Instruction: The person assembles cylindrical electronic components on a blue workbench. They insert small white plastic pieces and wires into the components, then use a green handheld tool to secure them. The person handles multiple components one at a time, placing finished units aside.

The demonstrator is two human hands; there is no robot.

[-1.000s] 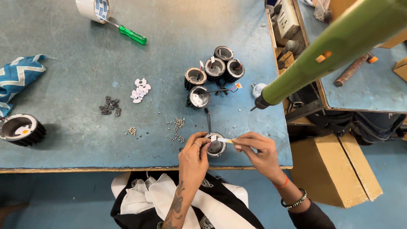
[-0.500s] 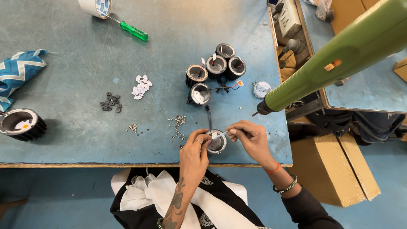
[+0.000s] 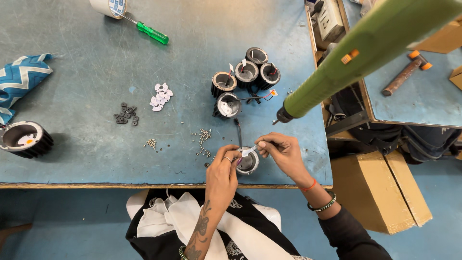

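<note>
- Blue worn workbench (image 3: 96, 82) is carrying four finned black housings (image 3: 245, 77) clustered up top, another (image 3: 25, 138) sitting far left.
- Left hand (image 3: 222, 174) is steadying a round housing (image 3: 248, 163) at the near edge; right hand (image 3: 284, 151) is pinching a small white strip (image 3: 250, 151) over it.
- Loose screws (image 3: 204, 139), grey clips (image 3: 126, 115), white pieces (image 3: 161, 96) lying unused, so assembly is looking mid-way.
- Housing interior mostly hidden by fingers; strip's kind unclear.

The table (image 3: 72, 86) wears a matt blue-grey top, scuffed and scratched, with a raw wooden edge along the front. The finned housings (image 3: 246, 73) look like dull black metal with brighter, shiny insides — the one under the hands (image 3: 248, 163) gleams silvery too. The screwdriver (image 3: 152, 32) has a glossy green plastic handle, and the folded cloth (image 3: 21, 79) is soft woven fabric — matt.
</note>
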